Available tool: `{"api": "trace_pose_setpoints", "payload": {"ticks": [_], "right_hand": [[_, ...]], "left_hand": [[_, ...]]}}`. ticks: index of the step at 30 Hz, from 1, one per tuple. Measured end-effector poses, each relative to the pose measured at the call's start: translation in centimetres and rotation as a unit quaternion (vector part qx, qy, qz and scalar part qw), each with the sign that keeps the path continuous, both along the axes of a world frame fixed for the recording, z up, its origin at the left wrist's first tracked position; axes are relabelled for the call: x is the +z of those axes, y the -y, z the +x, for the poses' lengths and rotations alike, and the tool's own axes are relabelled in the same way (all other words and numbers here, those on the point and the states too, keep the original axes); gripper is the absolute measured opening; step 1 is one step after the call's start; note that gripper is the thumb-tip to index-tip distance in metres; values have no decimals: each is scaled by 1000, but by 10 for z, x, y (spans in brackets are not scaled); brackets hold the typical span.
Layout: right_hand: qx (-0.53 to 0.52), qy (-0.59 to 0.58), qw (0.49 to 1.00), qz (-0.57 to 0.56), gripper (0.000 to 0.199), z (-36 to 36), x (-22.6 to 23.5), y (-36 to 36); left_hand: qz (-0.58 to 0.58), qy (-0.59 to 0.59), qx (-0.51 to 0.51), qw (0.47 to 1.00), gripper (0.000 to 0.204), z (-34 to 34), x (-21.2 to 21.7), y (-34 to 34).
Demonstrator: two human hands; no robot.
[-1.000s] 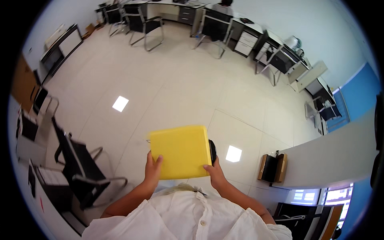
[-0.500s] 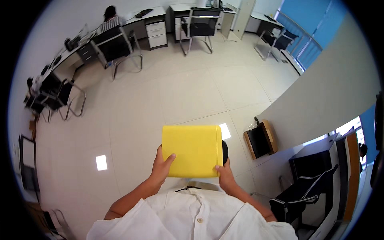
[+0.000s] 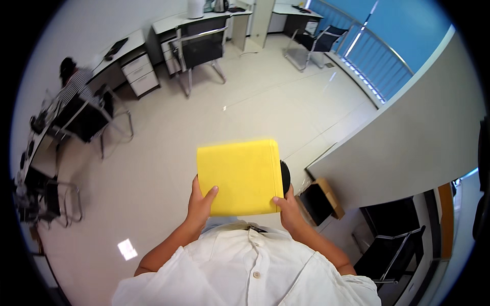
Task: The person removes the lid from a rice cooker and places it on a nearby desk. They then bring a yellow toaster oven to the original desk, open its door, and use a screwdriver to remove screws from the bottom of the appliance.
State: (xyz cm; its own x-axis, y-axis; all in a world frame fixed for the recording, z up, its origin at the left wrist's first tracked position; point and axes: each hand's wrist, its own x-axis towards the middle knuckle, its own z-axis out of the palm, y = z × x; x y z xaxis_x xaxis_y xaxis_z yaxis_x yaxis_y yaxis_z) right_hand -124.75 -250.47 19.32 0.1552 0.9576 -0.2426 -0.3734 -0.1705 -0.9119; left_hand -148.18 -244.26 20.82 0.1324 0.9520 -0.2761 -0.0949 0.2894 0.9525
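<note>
You are holding a flat yellow folder (image 3: pixel 239 176) level in front of your chest, carried while you stand. Your left hand (image 3: pixel 200 204) grips its near left corner, thumb on top; your right hand (image 3: pixel 289 211) grips the near right corner, thumb also on top. A dark round object (image 3: pixel 285 177) peeks out just past the folder's right edge, above your right hand; what it is cannot be told. This looks like a carrying step, and the next move likely calls for keeping both grips firm and the folder flat. Beyond your hands lies a pale tiled floor (image 3: pixel 168 143). A grey partition wall (image 3: pixel 408 132) stands to the right of your grip, desks (image 3: pixel 168 23) and chairs (image 3: pixel 199 48) far ahead, a seated person (image 3: pixel 71 86) far left.
</note>
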Motion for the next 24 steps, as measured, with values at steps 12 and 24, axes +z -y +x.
{"api": "trace_pose_setpoints", "payload": {"ticks": [12, 24], "right_hand": [[-192, -35, 980, 22, 75, 138, -1, -286], [-120, -41, 992, 3, 75, 321, 18, -704]], "left_hand": [[136, -79, -238, 958, 68, 166, -6, -384], [83, -62, -186, 977, 67, 322, 29, -763]]}}
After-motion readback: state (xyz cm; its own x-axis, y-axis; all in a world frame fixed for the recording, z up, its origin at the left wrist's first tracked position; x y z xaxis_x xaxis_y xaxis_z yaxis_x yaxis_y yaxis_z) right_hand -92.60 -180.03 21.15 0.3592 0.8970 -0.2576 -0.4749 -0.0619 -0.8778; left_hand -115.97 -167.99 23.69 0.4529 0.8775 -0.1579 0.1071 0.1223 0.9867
